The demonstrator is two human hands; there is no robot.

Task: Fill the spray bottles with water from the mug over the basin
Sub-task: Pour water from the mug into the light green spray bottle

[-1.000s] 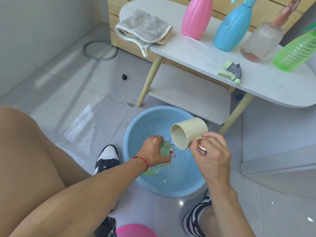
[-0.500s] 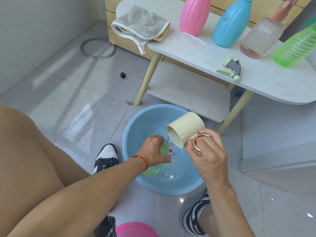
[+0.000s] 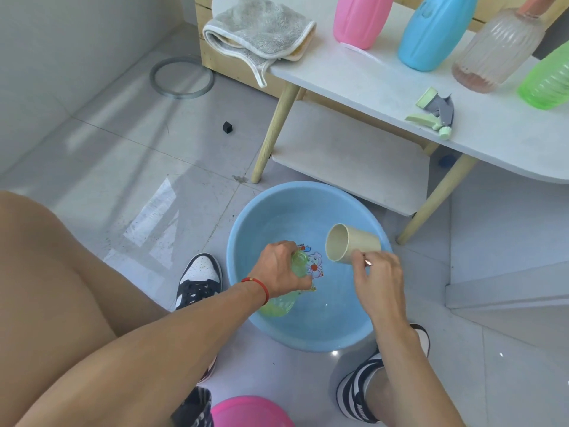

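A green bottle [image 3: 294, 274] is gripped by the left hand [image 3: 281, 269] over the blue basin [image 3: 246, 241], with the fingers wrapped around its upper part near the neck. The bottle is tilted, its open mouth up beside the knuckles and its base low toward the wrist, near the basin's inner wall. A red cord [image 3: 257, 285] is worn on that wrist.

A cream mug [image 3: 351, 243] is held by the right hand [image 3: 377, 280], the fingers closed on its handle side. The mug is tipped on its side, its open mouth turned toward the left hand, and it sits just above and to the right of the bottle's mouth without touching it. No stream can be made out between the two. Shallow water and a cartoon print [image 3: 314, 265] are seen on the basin floor between the hands.

Beyond the hands, a white worktop [image 3: 385, 87] is seen carrying a grey cloth [image 3: 261, 29], a pink bottle [image 3: 361, 16], a blue bottle [image 3: 434, 32], a clear ribbed bottle [image 3: 498, 47] and a second green bottle [image 3: 548, 81]. A loose spray head [image 3: 435, 112] lies on the worktop in front of the clear bottle. A pink tub [image 3: 249, 411] is partly seen below the left forearm.
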